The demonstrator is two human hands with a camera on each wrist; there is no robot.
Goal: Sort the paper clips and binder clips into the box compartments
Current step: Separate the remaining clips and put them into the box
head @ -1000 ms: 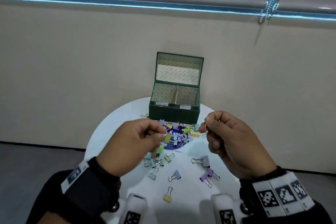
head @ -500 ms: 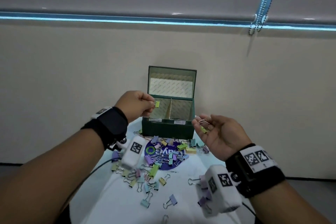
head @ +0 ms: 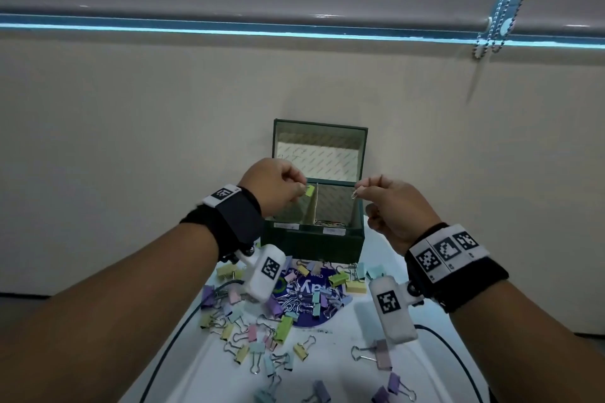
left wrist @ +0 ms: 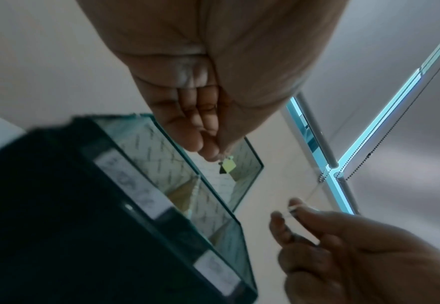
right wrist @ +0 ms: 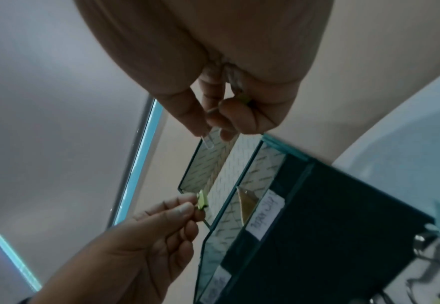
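Pinching: left hand [head: 273,185] green binder clip [head: 309,190], right hand [head: 396,209] paper clip [head: 354,195] (box [head: 314,244] labels unreadable).

Both hands rose from over the clip pile to the box [head: 314,240]. Left hand [head: 273,185] now pinches green binder clip [head: 309,190] at box's 11 o'clock; right hand [head: 391,206], turned from palm-up, pinches paper clip [head: 354,195] at 1 o'clock.
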